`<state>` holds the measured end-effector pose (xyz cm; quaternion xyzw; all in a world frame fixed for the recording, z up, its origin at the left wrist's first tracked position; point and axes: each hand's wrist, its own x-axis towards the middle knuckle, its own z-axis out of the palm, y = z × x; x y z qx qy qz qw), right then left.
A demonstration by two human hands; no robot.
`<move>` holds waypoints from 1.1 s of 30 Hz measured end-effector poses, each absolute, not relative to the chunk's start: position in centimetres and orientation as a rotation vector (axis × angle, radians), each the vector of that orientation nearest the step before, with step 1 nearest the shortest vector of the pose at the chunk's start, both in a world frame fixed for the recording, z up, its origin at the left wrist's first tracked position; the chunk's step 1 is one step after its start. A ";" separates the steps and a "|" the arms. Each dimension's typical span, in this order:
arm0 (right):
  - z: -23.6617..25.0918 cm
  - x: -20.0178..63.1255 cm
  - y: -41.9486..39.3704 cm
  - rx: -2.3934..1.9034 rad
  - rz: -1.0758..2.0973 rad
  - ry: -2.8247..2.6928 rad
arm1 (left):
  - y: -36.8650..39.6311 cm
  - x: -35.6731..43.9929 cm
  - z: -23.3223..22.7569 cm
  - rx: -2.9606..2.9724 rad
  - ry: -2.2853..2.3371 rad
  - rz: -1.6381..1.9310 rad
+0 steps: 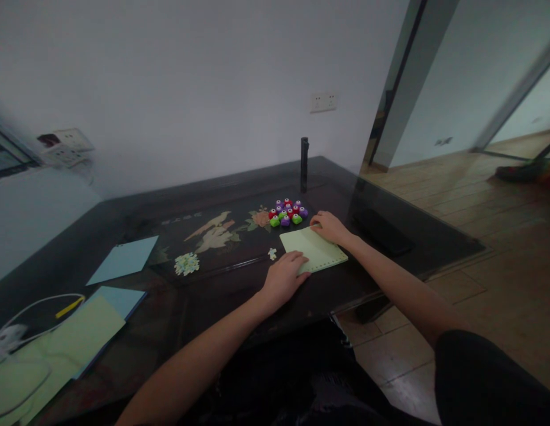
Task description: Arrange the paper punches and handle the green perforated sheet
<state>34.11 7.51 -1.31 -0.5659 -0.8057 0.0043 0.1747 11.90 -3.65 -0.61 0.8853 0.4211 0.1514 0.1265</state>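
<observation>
A small stack of pale green paper [317,247] with a row of holes along its near edge lies on the dark table in front of me. At its left edge my left hand [284,275] rests, fingers on the sheet and thumb apart from them. My right hand [330,228] is at the far right corner, its fingers bent over the paper's edge; the fingertips are partly hidden. Just beyond the far edge sits a cluster of small red, purple and green pieces [288,213]. A few pale puzzle-like bits [272,254] lie near my left hand.
A heap of pale small pieces [187,264] is to the left. Farther left lie a blue sheet [124,259], green sheets [86,328], a yellow strip [68,308] and a white cable [39,300]. A black upright object [304,155] stands at the back; a dark flat object [384,229] lies right.
</observation>
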 end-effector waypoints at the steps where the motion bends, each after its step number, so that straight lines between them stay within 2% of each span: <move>1: -1.3 34.1 7.5 -1.602 0.011 -2.287 | -3.6 11.9 -0.6 2.587 1.227 0.435; 33: 0.0 32.9 5.6 -1.786 0.041 -2.101 | -3.8 11.8 -0.7 2.648 1.158 0.492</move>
